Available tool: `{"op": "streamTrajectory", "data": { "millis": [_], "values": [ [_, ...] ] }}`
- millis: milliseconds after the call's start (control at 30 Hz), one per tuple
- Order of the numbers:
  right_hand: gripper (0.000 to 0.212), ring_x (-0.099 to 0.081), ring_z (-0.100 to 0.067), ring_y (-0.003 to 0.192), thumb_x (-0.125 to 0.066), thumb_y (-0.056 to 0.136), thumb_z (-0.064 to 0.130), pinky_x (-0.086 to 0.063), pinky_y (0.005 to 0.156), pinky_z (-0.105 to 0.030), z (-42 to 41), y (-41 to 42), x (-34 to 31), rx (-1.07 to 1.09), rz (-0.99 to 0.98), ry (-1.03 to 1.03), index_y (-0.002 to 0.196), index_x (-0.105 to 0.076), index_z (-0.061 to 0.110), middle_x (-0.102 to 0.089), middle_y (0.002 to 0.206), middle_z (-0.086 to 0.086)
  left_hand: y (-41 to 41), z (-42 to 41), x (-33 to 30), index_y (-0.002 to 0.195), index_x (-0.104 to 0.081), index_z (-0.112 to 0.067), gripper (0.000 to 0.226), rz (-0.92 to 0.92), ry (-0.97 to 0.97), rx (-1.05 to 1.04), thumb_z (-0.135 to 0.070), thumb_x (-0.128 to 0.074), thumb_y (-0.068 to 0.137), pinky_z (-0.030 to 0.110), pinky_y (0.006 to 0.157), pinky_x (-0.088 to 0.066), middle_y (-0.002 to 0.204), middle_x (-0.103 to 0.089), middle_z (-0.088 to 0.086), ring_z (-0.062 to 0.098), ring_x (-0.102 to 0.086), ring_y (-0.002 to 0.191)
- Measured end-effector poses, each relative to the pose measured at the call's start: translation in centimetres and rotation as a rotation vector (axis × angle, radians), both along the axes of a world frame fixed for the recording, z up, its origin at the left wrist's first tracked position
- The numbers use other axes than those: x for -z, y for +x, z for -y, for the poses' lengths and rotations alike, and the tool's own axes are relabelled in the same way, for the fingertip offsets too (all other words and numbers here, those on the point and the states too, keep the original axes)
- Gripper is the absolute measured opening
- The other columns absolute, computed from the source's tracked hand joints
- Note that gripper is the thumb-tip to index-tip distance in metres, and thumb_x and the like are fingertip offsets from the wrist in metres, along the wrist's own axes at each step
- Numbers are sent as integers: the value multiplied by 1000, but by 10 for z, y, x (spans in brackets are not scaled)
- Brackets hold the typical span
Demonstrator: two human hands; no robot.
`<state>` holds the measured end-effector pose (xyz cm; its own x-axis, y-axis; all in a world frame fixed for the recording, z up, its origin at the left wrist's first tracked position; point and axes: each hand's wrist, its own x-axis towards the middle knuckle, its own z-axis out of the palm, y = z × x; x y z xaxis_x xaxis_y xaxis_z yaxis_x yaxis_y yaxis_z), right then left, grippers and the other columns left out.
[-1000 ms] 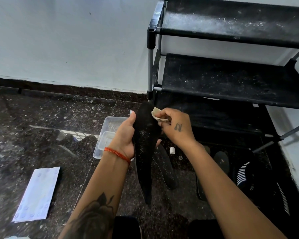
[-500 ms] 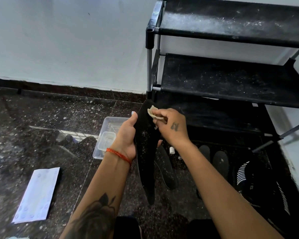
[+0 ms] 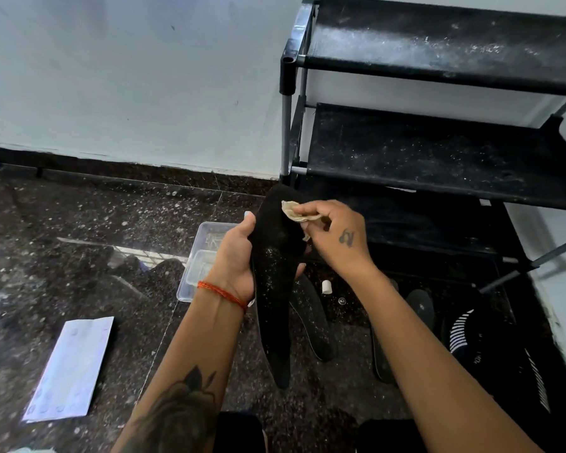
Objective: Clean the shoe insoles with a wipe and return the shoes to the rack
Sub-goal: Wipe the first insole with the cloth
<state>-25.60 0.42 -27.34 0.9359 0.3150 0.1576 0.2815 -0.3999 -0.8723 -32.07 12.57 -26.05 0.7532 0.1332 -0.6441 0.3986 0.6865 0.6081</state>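
So the left hand [image 3: 234, 256] has its fingers wrapped around a black insole [image 3: 273, 282], holding it up on end right in front of the shoe rack [image 3: 438, 155], low by its bottom shelf. Lots of white specks on the insole. The right hand [image 3: 335, 237] is pinching a grubby, crumpled wipe [image 3: 296, 213] and has it pressed against the top end of that insole. Below the rack, on the dark speckled floor [image 3: 79, 240], there are more insoles lying flat: one [image 3: 314, 322] just behind the held one, another [image 3: 381, 358] partly hidden by the right forearm. A black shoe with white stripes [image 3: 490, 341] sits on the floor at the rack's right side. Left of the rack there's a clear plastic box [image 3: 196, 266], and further left a flat white packet [image 3: 71, 367].
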Motion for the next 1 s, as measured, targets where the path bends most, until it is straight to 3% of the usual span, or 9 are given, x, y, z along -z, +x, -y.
{"op": "streamTrajectory", "data": {
  "millis": [133, 300, 433, 567, 633, 733, 867, 933, 1000],
  "values": [
    [34, -59, -14, 98, -63, 81, -2, -42, 88, -15, -12, -8, 8, -40, 28, -78, 110, -69, 14, -65, 104, -4, -1, 4, -3, 96, -65, -10, 60, -7, 52, -2, -52, -22, 100, 45, 76, -49, 77, -71, 15, 31, -64, 77],
    [36, -61, -6, 83, -57, 73, -13, -45, 76, -9, -17, -17, 4, -281, 104, -47, 94, -75, 11, -69, 91, 0, -1, 12, -7, 49, -63, -5, 75, 67, 94, -46, -34, -22, 104, 22, 32, -46, 43, -60, 11, 18, -61, 36],
    [34, -65, -5, 75, -58, 70, -15, -55, 68, -17, -1, -8, -3, -360, -27, -82, 81, -77, 12, -69, 82, 5, 0, 2, -4, 85, -63, -5, 61, 12, 41, -29, -48, -23, 101, 38, 57, -56, 67, -70, 17, 30, -68, 60],
    [30, -63, -5, 82, -61, 77, -8, -49, 76, -10, 1, 0, 0, -43, 120, 14, 91, -76, 14, -70, 89, 3, 0, -2, -1, 97, -65, -9, 66, -3, -5, -11, -57, -20, 98, 46, 84, -42, 83, -72, 18, 34, -69, 72],
    [31, -63, -12, 92, -61, 81, -5, -49, 84, -17, -5, -1, 5, 28, 63, 9, 104, -72, 13, -67, 99, -1, 0, 0, -2, 96, -65, -9, 64, 13, -1, 5, -56, -21, 98, 48, 84, -42, 83, -72, 17, 34, -69, 73],
    [37, -53, -8, 96, -57, 85, -4, -35, 80, 3, -16, -8, 13, 19, 23, -101, 118, -63, 9, -60, 109, -6, -1, 3, -3, 97, -65, -11, 58, 9, 40, 8, -52, -24, 100, 47, 83, -46, 79, -72, 13, 29, -66, 77],
    [38, -56, -12, 91, -58, 80, -11, -38, 75, -1, -22, -17, 7, -66, 99, 0, 112, -67, 7, -62, 102, -8, 0, 7, -2, 71, -69, -6, 66, 88, 80, -11, -37, -22, 104, 25, 47, -55, 56, -67, 10, 18, -66, 47],
    [37, -59, -14, 89, -58, 76, -11, -41, 77, -9, -23, -21, 6, -182, 153, 3, 105, -71, 9, -65, 97, -7, 1, 7, -1, 49, -70, -8, 79, 137, 59, -28, -36, -22, 104, 20, 41, -51, 51, -64, 8, 16, -65, 44],
    [37, -61, -13, 86, -55, 72, -12, -44, 76, -11, -20, -23, 5, -291, 163, 1, 97, -74, 8, -68, 93, -5, 2, 2, 1, 54, -72, -6, 79, 119, 7, -17, -44, -22, 102, 25, 43, -54, 56, -66, 13, 20, -67, 49]
  ]
}}
